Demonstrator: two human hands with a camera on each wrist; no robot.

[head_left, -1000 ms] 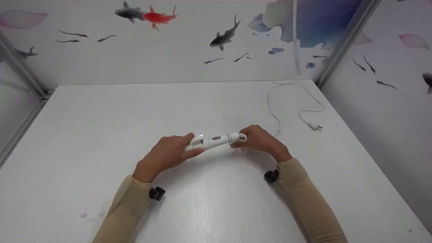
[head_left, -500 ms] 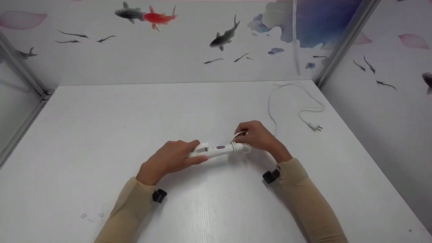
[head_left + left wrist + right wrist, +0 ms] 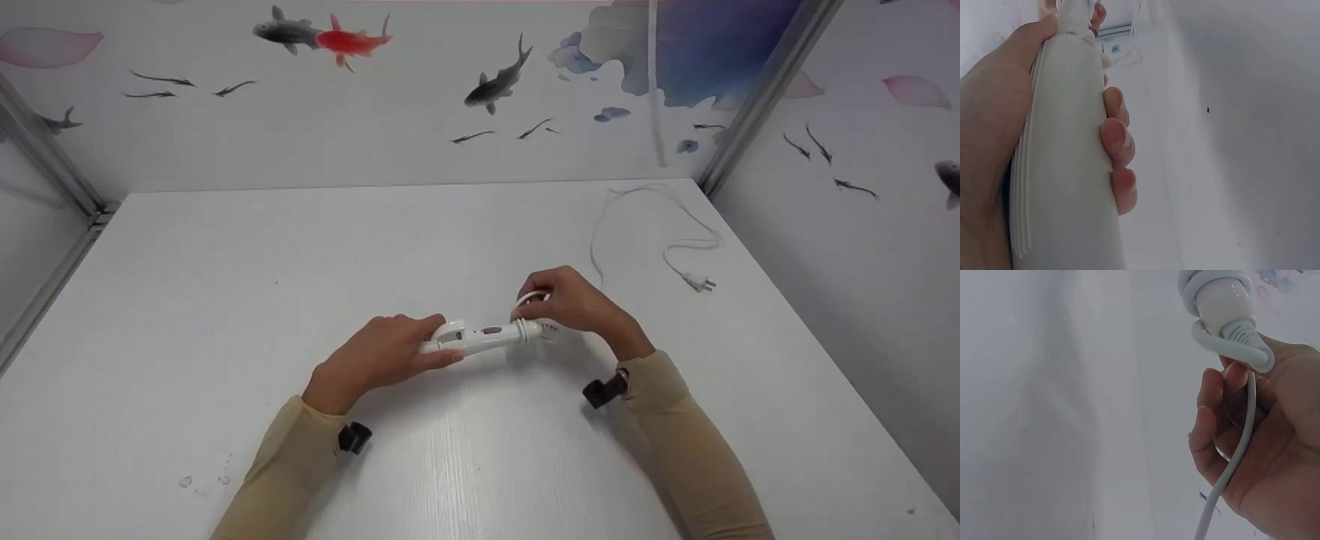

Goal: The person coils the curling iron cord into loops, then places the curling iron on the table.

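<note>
A white curling iron (image 3: 495,339) lies across the middle in the head view, with a clamp lever and a small purple-grey panel on its handle. My left hand (image 3: 379,352) grips its left part, thumb along the near side; in the left wrist view the fingers wrap round the wide, ridged white body (image 3: 1067,146). At the iron's right end my right hand (image 3: 566,304) pinches the white cord (image 3: 1238,453). Close up in the right wrist view, turns of cord circle the handle end (image 3: 1224,304), beside the ribbed strain relief (image 3: 1246,333), and a length runs down past the palm.
The rest of the cord (image 3: 711,238) trails over the back right of the white table (image 3: 225,300), ending in a two-pin plug (image 3: 700,283). Panels printed with fish (image 3: 499,86) stand behind and at the right. Each wrist wears a small black camera (image 3: 604,390).
The curling iron and left hand have shifted slightly right and nearer the body. The right hand has risen over the handle end, drawing cord around it; the trailing cord has slid a little.
</note>
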